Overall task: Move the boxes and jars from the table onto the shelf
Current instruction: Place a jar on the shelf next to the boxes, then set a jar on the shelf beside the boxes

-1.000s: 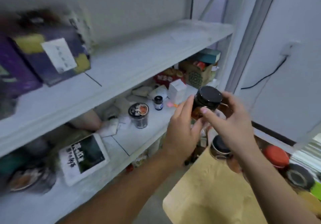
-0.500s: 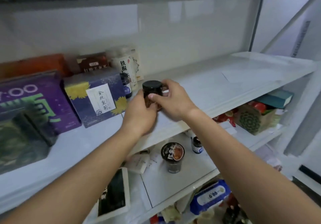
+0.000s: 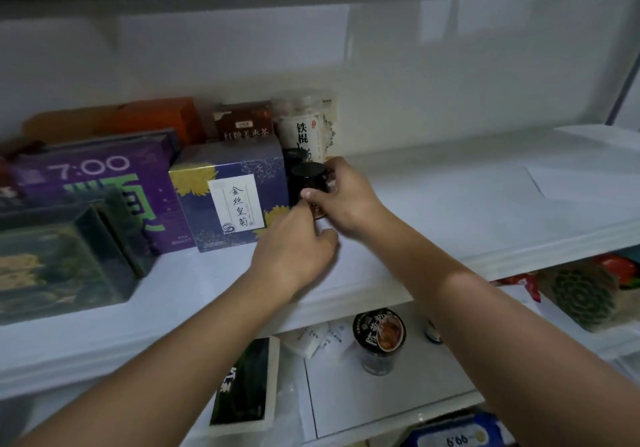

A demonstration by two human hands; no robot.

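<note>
A small dark jar with a black lid (image 3: 308, 178) stands on the white upper shelf (image 3: 450, 224), right beside a blue box with yellow flowers (image 3: 230, 200). My right hand (image 3: 346, 197) wraps around the jar from the right, thumb on its front. My left hand (image 3: 294, 242) touches the jar's lower front with its fingertips. Behind the jar stand another dark jar (image 3: 294, 155) and a tall white-labelled jar (image 3: 304, 127).
A purple box (image 3: 100, 186), a dark green box (image 3: 59, 256), an orange box (image 3: 145, 117) and a brown box (image 3: 242, 122) fill the shelf's left part. The lower shelf holds a black-lidded cup (image 3: 379, 335), a flat packet (image 3: 246, 384) and a patterned box (image 3: 581, 290).
The jar, held in both hands, went from low near the table up onto the upper shelf, then left and back against the blue box. My view rose with it.
</note>
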